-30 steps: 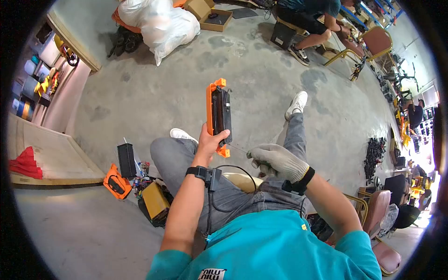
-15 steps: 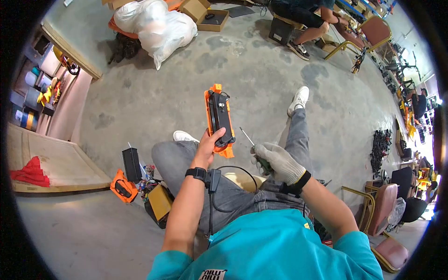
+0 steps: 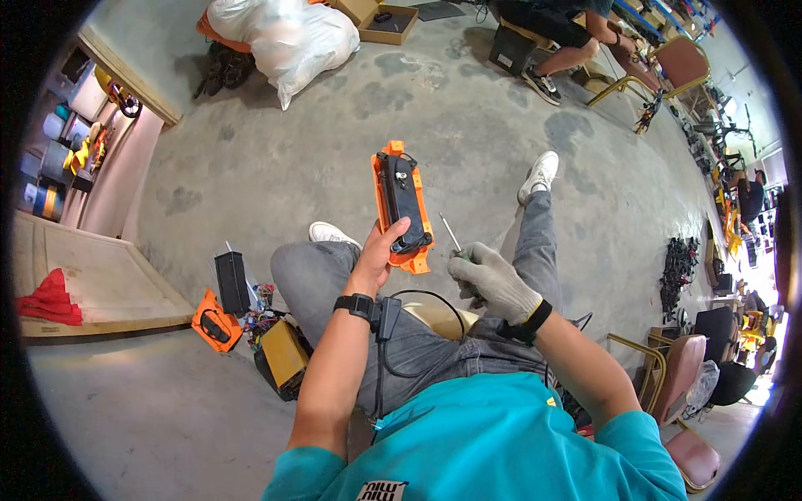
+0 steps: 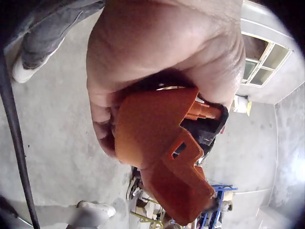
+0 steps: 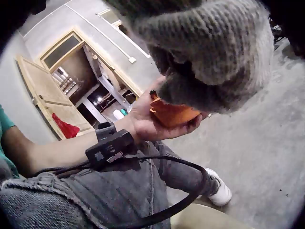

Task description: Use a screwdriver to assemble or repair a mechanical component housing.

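My bare left hand (image 3: 376, 256) grips the lower end of an orange housing (image 3: 423, 200) with a black part (image 3: 403, 196) seated in it, thumb on the black face. In the left wrist view the orange shell (image 4: 152, 129) fills the palm. To the right, my gloved right hand (image 3: 494, 282) holds a screwdriver by its dark green handle; its metal shaft (image 3: 449, 230) points up toward the housing without touching it. In the right wrist view the knitted glove (image 5: 214, 52) hides the screwdriver, and the orange housing (image 5: 174, 113) shows behind it.
On the floor at left lie another orange housing (image 3: 216, 322), a black box (image 3: 232, 282) and a yellow box (image 3: 284, 354) among wires. A white bag (image 3: 292, 46) and an open carton (image 3: 389, 27) stand ahead. Another person sits at the upper right.
The orange housing has turned so its black face shows more fully to the head camera. The right hand has tilted, bringing the screwdriver shaft upright and clear of the housing's lower end.
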`<state>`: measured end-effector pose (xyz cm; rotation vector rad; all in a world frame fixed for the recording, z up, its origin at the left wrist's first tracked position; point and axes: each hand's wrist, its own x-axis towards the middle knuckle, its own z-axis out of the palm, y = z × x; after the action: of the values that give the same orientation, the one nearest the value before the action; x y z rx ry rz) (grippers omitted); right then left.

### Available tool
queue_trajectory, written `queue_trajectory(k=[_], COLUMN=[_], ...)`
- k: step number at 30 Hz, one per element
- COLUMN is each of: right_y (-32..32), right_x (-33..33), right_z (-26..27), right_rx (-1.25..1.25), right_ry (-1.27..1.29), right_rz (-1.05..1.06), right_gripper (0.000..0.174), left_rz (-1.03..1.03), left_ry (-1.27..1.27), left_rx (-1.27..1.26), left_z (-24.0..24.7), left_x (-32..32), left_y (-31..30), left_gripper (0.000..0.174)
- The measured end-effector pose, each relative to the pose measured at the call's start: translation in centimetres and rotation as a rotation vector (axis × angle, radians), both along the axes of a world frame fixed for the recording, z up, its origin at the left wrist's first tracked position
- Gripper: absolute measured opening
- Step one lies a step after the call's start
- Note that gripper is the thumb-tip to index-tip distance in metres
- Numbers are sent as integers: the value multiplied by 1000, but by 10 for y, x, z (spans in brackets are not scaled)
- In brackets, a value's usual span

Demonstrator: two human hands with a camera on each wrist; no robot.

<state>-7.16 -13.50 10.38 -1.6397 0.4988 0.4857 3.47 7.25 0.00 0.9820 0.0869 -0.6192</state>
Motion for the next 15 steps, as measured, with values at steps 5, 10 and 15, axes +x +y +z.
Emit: queue_trajectory(k=[5, 10, 15], right_y=[8, 7, 13], right_x=[6, 11, 13], right_z=[2, -10, 7], right_rx=[68, 74, -48], right_ry=[80, 64, 58], right_rz=[13, 16, -50], right_gripper=[36, 37, 38], left_rz=[-44, -131, -189], left_ry=[7, 112, 118], left_rx=[-15, -37, -57], left_z=[-3, -7, 3], left_x=[2, 3, -1], left_y=[2, 4, 5], left_gripper=[49, 61, 63])
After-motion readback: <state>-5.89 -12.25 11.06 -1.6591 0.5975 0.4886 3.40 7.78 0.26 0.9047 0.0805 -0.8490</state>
